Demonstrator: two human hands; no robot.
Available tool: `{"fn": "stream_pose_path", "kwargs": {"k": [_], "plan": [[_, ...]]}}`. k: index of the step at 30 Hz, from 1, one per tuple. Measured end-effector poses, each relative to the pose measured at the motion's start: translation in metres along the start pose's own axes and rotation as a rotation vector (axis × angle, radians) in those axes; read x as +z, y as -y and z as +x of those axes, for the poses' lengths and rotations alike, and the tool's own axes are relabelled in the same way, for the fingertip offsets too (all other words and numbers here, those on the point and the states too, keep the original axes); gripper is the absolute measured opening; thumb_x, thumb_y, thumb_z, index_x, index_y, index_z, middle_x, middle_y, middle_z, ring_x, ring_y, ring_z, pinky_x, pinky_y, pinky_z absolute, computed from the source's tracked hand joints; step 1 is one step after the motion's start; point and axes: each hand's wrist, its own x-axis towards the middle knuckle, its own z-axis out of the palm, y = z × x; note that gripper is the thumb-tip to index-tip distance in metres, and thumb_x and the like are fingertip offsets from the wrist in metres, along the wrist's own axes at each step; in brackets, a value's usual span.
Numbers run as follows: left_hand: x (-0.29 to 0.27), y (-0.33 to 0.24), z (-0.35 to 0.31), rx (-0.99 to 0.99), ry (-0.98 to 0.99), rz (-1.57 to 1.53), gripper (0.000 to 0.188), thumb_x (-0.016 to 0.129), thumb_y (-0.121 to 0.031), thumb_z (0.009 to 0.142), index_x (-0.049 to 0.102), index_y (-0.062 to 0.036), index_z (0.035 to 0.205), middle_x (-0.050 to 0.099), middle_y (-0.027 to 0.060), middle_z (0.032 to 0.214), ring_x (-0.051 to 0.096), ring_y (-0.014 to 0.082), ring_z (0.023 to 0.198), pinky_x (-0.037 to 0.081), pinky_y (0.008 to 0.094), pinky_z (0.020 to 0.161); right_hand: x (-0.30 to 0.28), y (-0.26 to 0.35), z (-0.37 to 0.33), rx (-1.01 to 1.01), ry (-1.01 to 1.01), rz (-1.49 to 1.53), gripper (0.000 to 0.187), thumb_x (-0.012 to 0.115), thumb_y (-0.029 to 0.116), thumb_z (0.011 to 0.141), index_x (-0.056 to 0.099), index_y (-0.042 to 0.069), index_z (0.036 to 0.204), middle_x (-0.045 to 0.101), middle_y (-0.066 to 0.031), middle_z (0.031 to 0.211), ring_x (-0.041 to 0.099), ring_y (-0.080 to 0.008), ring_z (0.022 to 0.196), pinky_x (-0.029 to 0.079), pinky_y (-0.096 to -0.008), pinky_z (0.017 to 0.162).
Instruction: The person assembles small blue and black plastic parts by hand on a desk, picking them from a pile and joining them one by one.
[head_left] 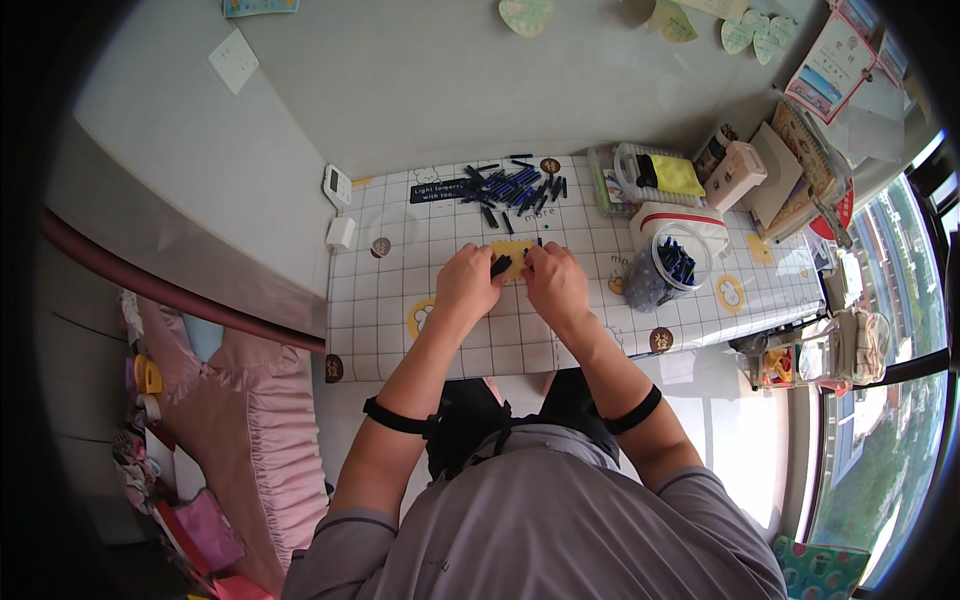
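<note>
Over the middle of the table, my left hand is closed around a short dark tube, its end poking out past the fingers. Close by on the right, my right hand pinches something small and dark at the fingertips, too small to name. Between the hands, a yellow patch shows on the tablecloth. Farther back lies a loose pile of short dark blue and black tubes. A clear round jar stands right of my right hand, with similar dark blue tubes inside.
A white grid-patterned cloth covers the table against the wall. At the back right are clear plastic boxes, a yellow and black cloth, a white pouch and a pink box. A small white timer stands at the left edge.
</note>
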Motion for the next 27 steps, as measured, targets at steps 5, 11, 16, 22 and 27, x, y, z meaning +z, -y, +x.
{"fn": "stream_pose_path", "kwargs": {"k": [5,11,16,22,27], "plan": [[0.002,0.008,0.000,0.037,-0.065,-0.032,0.010,0.056,-0.009,0.063,0.053,-0.0026,0.070,0.050,0.0104,0.069,0.050,0.0261,0.065,0.041,0.0325,0.057,-0.001,-0.001,0.001,0.014,0.003,-0.016,0.009,0.053,0.007,0.061,0.047,0.003,0.068,0.048,-0.0108,0.071,0.047,-0.0267,0.069,0.041,-0.0336,0.057],[0.003,0.016,0.002,0.115,-0.138,-0.064,0.005,0.055,-0.007,0.063,0.053,-0.0023,0.064,0.050,0.0099,0.064,0.051,0.0252,0.059,0.041,0.0318,0.053,-0.002,0.002,0.000,-0.032,-0.012,-0.071,0.010,0.054,0.006,0.061,0.047,0.003,0.068,0.047,-0.0101,0.072,0.047,-0.0263,0.069,0.041,-0.0330,0.058],[0.003,0.017,0.003,0.133,-0.100,-0.062,0.005,0.055,-0.006,0.062,0.054,-0.0021,0.064,0.051,0.0100,0.064,0.051,0.0248,0.056,0.041,0.0313,0.051,0.000,0.007,-0.001,-0.097,-0.004,0.071,0.015,0.057,0.008,0.059,0.048,0.003,0.070,0.047,-0.0109,0.074,0.048,-0.0271,0.069,0.041,-0.0329,0.060],[0.002,0.011,0.002,0.170,-0.141,-0.115,0.005,0.055,-0.006,0.062,0.054,-0.0016,0.064,0.051,0.0110,0.063,0.051,0.0259,0.057,0.041,0.0322,0.052,0.008,0.011,-0.005,-0.101,0.058,0.167,0.018,0.060,0.006,0.056,0.048,0.002,0.070,0.045,-0.0128,0.076,0.048,-0.0280,0.069,0.041,-0.0327,0.060],[0.002,0.010,0.001,0.179,-0.039,-0.128,0.004,0.053,-0.005,0.060,0.054,-0.0017,0.063,0.051,0.0122,0.064,0.050,0.0271,0.059,0.041,0.0330,0.053,0.007,0.005,-0.003,-0.122,0.049,0.157,0.016,0.058,0.003,0.056,0.049,0.002,0.069,0.045,-0.0129,0.076,0.048,-0.0277,0.068,0.041,-0.0322,0.061]]}}
